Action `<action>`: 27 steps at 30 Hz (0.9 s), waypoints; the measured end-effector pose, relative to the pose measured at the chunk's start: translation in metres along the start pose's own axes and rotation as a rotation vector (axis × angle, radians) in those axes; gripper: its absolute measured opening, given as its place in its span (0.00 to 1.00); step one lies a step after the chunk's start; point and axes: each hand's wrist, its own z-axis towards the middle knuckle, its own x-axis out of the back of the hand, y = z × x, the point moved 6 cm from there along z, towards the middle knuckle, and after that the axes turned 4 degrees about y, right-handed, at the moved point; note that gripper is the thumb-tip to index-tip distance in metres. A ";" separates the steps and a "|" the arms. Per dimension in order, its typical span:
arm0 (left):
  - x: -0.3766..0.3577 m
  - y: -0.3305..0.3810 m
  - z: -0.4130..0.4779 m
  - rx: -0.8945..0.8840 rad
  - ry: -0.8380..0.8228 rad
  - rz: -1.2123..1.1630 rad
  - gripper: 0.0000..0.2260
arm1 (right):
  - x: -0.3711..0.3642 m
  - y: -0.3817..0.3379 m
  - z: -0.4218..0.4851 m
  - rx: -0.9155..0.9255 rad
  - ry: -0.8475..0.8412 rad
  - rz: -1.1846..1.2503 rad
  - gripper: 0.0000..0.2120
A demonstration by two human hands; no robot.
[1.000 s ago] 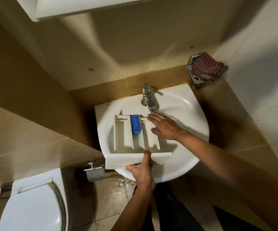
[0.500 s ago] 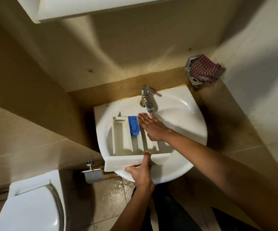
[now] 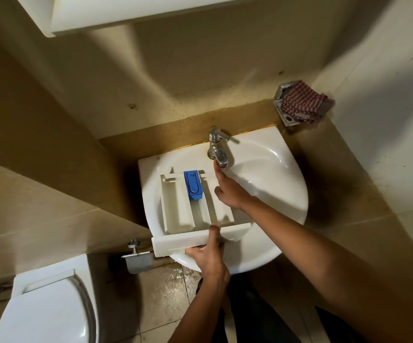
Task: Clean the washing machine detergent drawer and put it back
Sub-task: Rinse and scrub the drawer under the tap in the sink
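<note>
The drawer (image 3: 175,209) lay in the sink (image 3: 274,184), its front panel over the near rim, where your left hand (image 3: 210,258) gripped it, thumb on top. Your right hand (image 3: 227,191), fingers straight, reached up to the tap (image 3: 217,149) spout. Rinsing seemed to be the step; next you'd need water running through the compartments. No writing was legible.

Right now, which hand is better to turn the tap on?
The right hand, probably. Its straight fingers reach up to the tap spout, close to the lever. The left hand grips the drawer by its front panel, steadying it over the sink.
</note>
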 end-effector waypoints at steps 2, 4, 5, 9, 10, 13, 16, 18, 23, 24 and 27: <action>-0.005 0.004 0.001 0.007 -0.006 -0.054 0.26 | 0.000 0.005 -0.008 0.014 -0.001 0.052 0.37; -0.009 0.007 0.004 0.000 -0.008 -0.078 0.26 | -0.008 0.011 -0.019 0.039 -0.013 0.124 0.34; -0.010 0.006 0.006 -0.005 -0.012 -0.075 0.28 | -0.012 0.017 -0.025 0.031 -0.021 0.201 0.33; -0.005 0.000 0.005 -0.024 -0.057 -0.004 0.40 | -0.018 0.042 -0.045 0.000 -0.102 0.602 0.32; -0.003 -0.002 0.006 -0.024 -0.057 0.019 0.42 | -0.016 0.045 -0.045 0.000 -0.119 0.623 0.32; -0.002 -0.005 0.007 -0.037 -0.051 0.054 0.39 | -0.005 0.047 -0.025 -0.051 -0.021 0.661 0.28; -0.001 -0.006 0.005 -0.014 -0.044 0.090 0.38 | 0.015 0.050 0.004 -0.215 0.252 0.632 0.12; 0.001 -0.005 0.003 0.008 -0.033 0.119 0.41 | 0.023 0.050 0.017 -0.311 0.314 0.696 0.04; 0.003 -0.002 -0.003 0.045 -0.026 0.138 0.41 | 0.026 0.050 0.026 -0.395 0.322 0.719 0.07; 0.003 -0.001 -0.004 0.054 -0.025 0.122 0.39 | 0.023 0.049 0.026 -0.399 0.298 0.752 0.07; 0.002 0.006 -0.008 0.060 -0.028 0.124 0.43 | 0.013 0.050 0.020 -0.384 0.174 0.788 0.09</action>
